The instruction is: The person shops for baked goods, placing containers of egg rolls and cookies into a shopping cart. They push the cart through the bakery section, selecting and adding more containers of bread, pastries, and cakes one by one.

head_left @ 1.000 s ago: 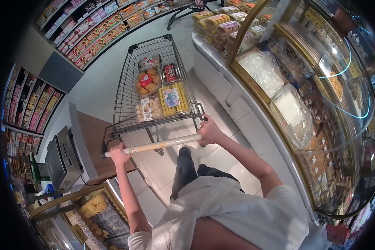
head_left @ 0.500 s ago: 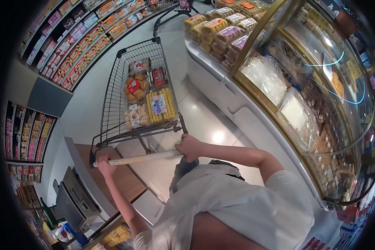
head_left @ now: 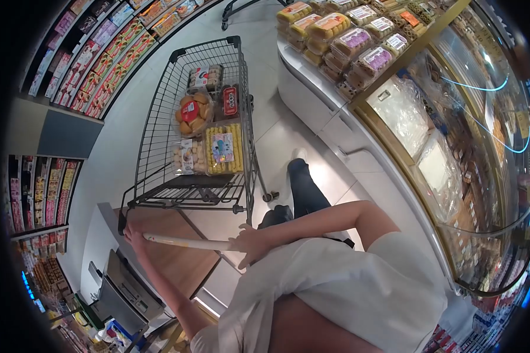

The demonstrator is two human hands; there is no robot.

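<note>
Here, both hands on the pale cylindrical cart handle [head_left: 191,242]: left hand [head_left: 134,237] wrapped around its left end, right hand [head_left: 250,244] gripping the right end (fingers curled over), behind the black wire shopping cart [head_left: 159,141].

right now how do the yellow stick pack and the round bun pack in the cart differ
The yellow stick pack is rectangular, filled with straight yellow sticks in rows; the round bun pack is rounder, holding orange-brown buns. The stick pack carries a bluish label, the bun pack a red one. The stick pack lies nearer the cart handle, the bun pack farther up the cart. Both are clear packs lying flat on the basket floor.
</note>
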